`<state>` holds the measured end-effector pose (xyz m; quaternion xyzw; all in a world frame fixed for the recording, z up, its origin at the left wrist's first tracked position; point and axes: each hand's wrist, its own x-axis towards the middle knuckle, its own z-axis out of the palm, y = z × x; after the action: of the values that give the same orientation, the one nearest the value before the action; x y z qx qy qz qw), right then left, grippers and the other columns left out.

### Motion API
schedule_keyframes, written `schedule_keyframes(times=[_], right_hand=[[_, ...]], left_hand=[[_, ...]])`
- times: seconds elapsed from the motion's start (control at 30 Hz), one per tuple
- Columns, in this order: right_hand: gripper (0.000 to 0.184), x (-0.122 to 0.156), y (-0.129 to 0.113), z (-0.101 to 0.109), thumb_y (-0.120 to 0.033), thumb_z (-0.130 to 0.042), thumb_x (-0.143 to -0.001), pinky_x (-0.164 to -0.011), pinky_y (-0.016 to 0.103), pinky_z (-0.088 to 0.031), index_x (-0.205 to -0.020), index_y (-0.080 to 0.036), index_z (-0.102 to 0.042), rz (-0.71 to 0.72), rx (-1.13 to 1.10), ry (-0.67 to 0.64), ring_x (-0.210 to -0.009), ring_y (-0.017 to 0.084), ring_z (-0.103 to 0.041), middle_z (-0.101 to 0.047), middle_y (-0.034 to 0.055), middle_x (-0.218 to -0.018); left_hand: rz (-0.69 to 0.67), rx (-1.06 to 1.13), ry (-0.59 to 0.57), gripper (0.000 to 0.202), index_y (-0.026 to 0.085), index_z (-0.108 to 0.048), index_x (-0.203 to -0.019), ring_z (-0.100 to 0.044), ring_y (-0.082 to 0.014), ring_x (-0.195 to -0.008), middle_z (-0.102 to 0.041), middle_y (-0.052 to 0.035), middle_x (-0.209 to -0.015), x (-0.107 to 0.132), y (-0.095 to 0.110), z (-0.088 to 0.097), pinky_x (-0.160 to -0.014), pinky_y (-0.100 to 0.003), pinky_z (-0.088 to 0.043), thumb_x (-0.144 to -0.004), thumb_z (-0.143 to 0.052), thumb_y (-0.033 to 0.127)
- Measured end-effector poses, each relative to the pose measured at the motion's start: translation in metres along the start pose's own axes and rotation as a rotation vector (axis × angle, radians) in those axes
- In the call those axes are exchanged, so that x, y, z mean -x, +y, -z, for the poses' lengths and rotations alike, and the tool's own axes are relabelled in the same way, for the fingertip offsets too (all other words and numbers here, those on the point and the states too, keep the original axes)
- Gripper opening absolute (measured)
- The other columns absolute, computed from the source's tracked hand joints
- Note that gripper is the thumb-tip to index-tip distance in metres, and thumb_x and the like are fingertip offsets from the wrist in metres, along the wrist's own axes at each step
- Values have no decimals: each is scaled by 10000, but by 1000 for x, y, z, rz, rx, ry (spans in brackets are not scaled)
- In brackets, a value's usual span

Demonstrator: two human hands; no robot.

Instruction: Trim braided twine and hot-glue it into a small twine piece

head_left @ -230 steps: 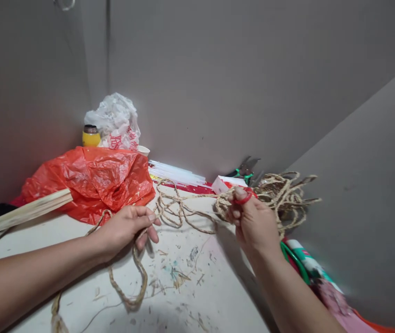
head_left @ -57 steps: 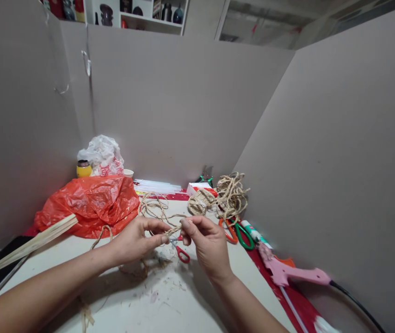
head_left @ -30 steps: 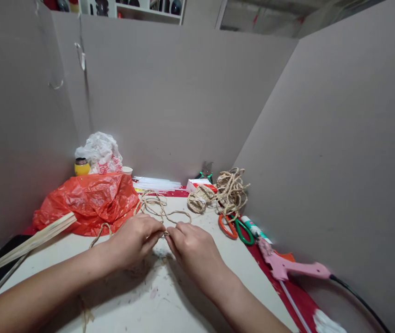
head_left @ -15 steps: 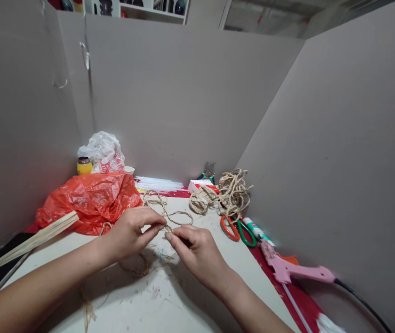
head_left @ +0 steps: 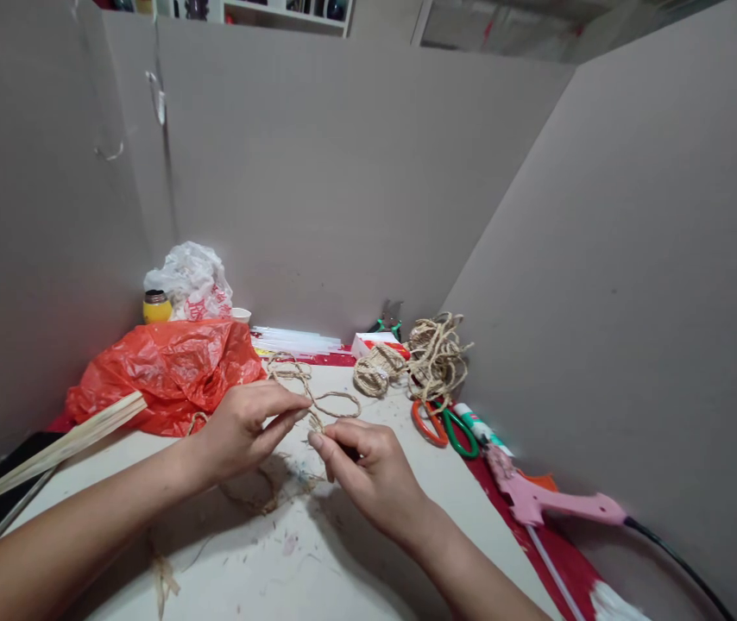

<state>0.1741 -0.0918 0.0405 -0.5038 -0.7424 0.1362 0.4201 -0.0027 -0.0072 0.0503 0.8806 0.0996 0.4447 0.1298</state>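
Over the middle of the table, my left hand [head_left: 248,427] and my right hand [head_left: 368,461] meet almost fingertip to fingertip at a strand of jute twine [head_left: 339,397]. Thumb and forefinger of my left hand pinch the twine from the left. On the right, my thumb and fingers are closed on a short piece of it, with the end partly hidden behind them. Loops of the same twine lie on the white tabletop [head_left: 317,561] beyond and beneath my hands.
At the left is a red plastic bag [head_left: 174,371] with pale flat strips [head_left: 84,440] before it. Toward the right lie a small twine bundle [head_left: 378,369], a larger twine heap [head_left: 438,358], scissors [head_left: 430,423] and a pink glue gun [head_left: 569,504]. Grey panels [head_left: 317,172] enclose the table.
The left fingertips have shifted slightly up, and a little more twine shows between the two hands. The right hand stays nearly in place. The view has tilted slightly.
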Motion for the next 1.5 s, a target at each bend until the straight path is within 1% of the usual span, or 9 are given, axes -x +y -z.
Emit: schedule_keyframes(times=[0.27, 0.43, 0.67, 0.87, 0.93, 1.03, 1.13, 1.33, 1.5], right_hand=[[395, 0, -2, -2, -243, -499, -907, -525, 245, -305, -519, -190, -448, -19, 13, 100, -498, 105, -412, -444, -33, -498], [395, 1, -2, -4, -276, -523, -895, -525, 244, -339, -511, -184, -519, -82, -60, 171, -509, 117, -450, -476, -19, -499], [401, 2, -4, -7, -413, -576, -856, -409, 216, -301, -537, -169, -570, -320, -381, 223, -414, 91, -394, -474, -31, -438], [405, 0, -5, -9, -464, -618, -817, -410, 205, -321, -561, -150, -634, -410, -531, 203, -410, 88, -438, -555, -5, -444], [405, 0, -5, -10, -477, -631, -806, -412, 203, -334, -571, -147, -651, -427, -582, 214, -412, 87, -450, -569, 0, -455], [422, -1, -4, -12, -490, -640, -797, -414, 201, -350, -554, -146, -648, -439, -655, 238, -420, 86, -464, -582, 7, -478], [423, -1, -3, -15, -487, -636, -806, -426, 206, -364, -553, -148, -645, -436, -690, 264, -434, 92, -479, -593, 11, -493], [447, 2, -2, -21, -495, -594, -843, -464, 224, -367, -549, -157, -597, -408, -602, 320, -474, 104, -457, -539, -3, -502], [453, 4, 0, -22, -513, -586, -843, -448, 225, -326, -557, -162, -585, -399, -592, 338, -456, 94, -402, -487, -27, -490]], left_hand=[[10, -78, 83, 120, 127, -672, -906, -656, -117, -639, -724, -51, -751, 2, 8, -3, -601, -209, -508, -813, -614, 79], [-2, -65, 140, 193, 125, -681, -979, -707, -152, -709, -757, -88, -841, 3, 15, -8, -657, -233, -557, -800, -620, 87], [34, 24, 36, 399, 116, -596, -1223, -713, -168, -836, -738, -132, -1006, 9, 18, -16, -726, -253, -571, -833, -539, 59], [91, 113, 31, 413, 145, -576, -1251, -709, -129, -813, -744, -94, -981, 12, 17, -18, -734, -209, -558, -852, -525, 52], [126, 146, 0, 443, 149, -544, -1288, -705, -141, -834, -738, -99, -1004, 13, 19, -18, -744, -226, -556, -851, -544, 78], [181, 213, -66, 539, 167, -444, -1378, -696, -141, -791, -743, -74, -935, 15, 19, -22, -734, -247, -551, -855, -564, 119], [207, 240, -71, 564, 194, -389, -1417, -673, -130, -746, -726, -47, -872, 19, 17, -28, -721, -251, -538, -877, -541, 129], [133, 211, -68, 578, 221, -340, -1445, -660, -137, -801, -707, -68, -942, 21, 13, -33, -749, -252, -530, -898, -488, 105], [117, 256, -35, 541, 228, -389, -1423, -670, -146, -844, -709, -86, -997, 19, 14, -31, -766, -260, -540, -905, -466, 96]])
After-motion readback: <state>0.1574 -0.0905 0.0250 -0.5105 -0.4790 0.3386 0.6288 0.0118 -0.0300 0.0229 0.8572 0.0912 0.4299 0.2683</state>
